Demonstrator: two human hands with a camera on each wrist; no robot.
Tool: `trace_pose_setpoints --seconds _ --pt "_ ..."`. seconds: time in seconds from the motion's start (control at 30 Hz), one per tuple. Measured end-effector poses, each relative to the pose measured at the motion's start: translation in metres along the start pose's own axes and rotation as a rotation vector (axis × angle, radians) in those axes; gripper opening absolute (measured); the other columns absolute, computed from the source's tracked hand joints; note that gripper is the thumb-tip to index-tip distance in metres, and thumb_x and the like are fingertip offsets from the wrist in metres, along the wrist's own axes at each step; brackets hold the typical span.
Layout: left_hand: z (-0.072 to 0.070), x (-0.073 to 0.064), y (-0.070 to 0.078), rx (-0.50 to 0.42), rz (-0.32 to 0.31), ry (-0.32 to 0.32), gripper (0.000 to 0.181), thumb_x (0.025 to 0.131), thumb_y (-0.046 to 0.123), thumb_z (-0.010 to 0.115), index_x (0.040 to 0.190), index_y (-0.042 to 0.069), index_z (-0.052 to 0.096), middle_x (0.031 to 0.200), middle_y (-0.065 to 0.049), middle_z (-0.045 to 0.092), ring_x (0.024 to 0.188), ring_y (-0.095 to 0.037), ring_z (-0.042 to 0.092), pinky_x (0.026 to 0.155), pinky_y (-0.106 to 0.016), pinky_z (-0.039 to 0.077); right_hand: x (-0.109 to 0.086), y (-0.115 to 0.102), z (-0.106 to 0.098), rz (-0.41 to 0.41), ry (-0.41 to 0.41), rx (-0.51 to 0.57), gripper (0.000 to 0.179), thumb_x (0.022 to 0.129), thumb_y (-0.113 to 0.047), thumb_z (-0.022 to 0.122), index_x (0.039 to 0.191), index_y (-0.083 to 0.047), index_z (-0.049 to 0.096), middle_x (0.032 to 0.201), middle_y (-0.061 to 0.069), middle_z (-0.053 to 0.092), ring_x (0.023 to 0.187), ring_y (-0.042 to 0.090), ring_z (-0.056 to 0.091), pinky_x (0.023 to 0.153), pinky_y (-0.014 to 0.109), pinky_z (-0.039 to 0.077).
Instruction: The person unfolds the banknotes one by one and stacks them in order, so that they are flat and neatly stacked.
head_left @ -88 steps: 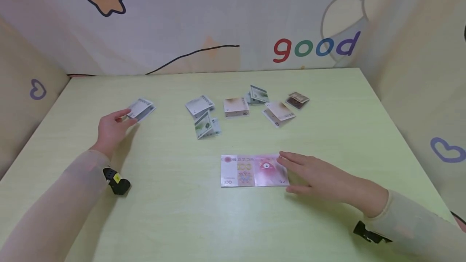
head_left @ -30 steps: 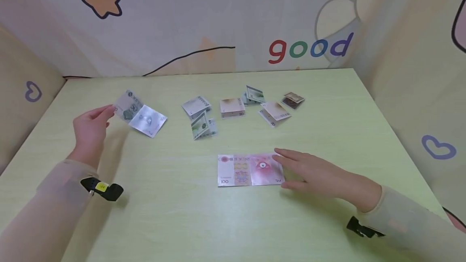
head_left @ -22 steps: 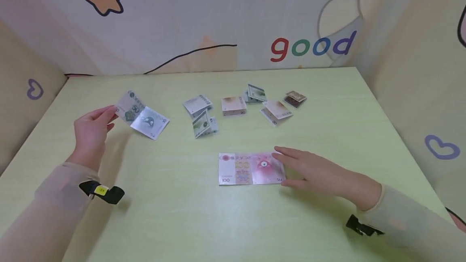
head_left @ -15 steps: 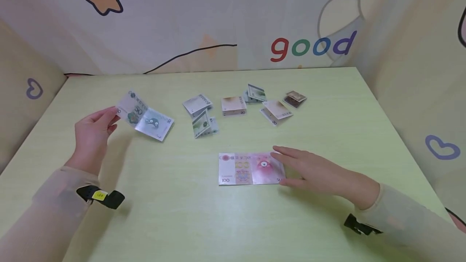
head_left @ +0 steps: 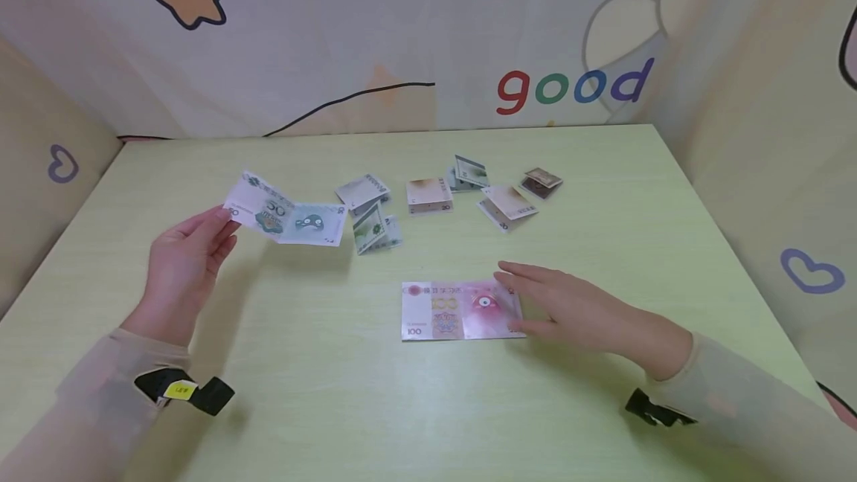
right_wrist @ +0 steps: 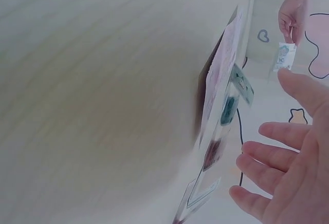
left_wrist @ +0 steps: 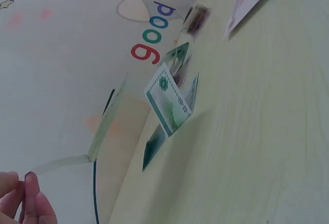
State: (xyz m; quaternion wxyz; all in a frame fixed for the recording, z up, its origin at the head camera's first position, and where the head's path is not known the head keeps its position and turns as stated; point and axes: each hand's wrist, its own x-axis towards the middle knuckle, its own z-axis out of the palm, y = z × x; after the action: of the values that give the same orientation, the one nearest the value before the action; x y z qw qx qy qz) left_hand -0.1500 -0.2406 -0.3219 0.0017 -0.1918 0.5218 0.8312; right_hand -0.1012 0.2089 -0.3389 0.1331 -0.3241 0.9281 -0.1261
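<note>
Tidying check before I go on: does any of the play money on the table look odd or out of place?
Only the pink 100 note lies flat and unfolded, under the right hand's fingertips. Behind it, the folded notes lie scattered at odd angles, some propped up tent-like. The left hand pinches a creased 50 note in the air.

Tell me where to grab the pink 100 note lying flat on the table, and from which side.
Take the pink 100 note by its right short edge, coming from the right, where the right hand already rests its fingers. It lies flat on the table, so probably press and slide that end to lift a corner, then pinch it.
</note>
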Motion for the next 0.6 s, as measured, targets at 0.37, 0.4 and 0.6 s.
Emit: trace_pose_setpoints --seconds 0.37,0.4,0.6 --pt "0.022 -0.022 -0.023 -0.056 0.002 -0.165 0.014 0.080 0.011 0.073 0.093 0.006 0.073 0.095 -0.002 0.070 0.084 -0.012 0.067 0.073 -0.022 0.053 0.001 0.001 0.001 0.053 0.031 0.031 0.064 0.089 -0.035 0.062 0.139 -0.002 0.041 0.146 0.013 0.035 0.133 0.032 0.032 0.103 0.048 0.033" --pt "0.025 -0.023 -0.025 -0.054 0.000 -0.174 0.013 0.080 0.011 0.073 0.092 0.006 0.074 0.094 -0.002 0.070 0.084 -0.012 0.067 0.073 -0.022 0.053 0.001 0.001 0.001 0.060 0.033 0.034 0.064 0.089 -0.035 0.062 0.139 -0.002 0.041 0.146 0.013 0.035 0.133 0.032 0.032 0.103 0.048 0.033" --pt "0.039 -0.031 -0.040 0.012 -0.034 -0.184 0.008 0.083 0.013 0.070 0.089 0.010 0.074 0.095 0.000 0.069 0.085 -0.011 0.067 0.075 -0.022 0.052 0.003 -0.001 -0.001 0.096 0.044 0.052 0.064 0.089 -0.033 0.062 0.140 -0.002 0.040 0.145 0.014 0.036 0.133 0.031 0.032 0.103 0.049 0.032"
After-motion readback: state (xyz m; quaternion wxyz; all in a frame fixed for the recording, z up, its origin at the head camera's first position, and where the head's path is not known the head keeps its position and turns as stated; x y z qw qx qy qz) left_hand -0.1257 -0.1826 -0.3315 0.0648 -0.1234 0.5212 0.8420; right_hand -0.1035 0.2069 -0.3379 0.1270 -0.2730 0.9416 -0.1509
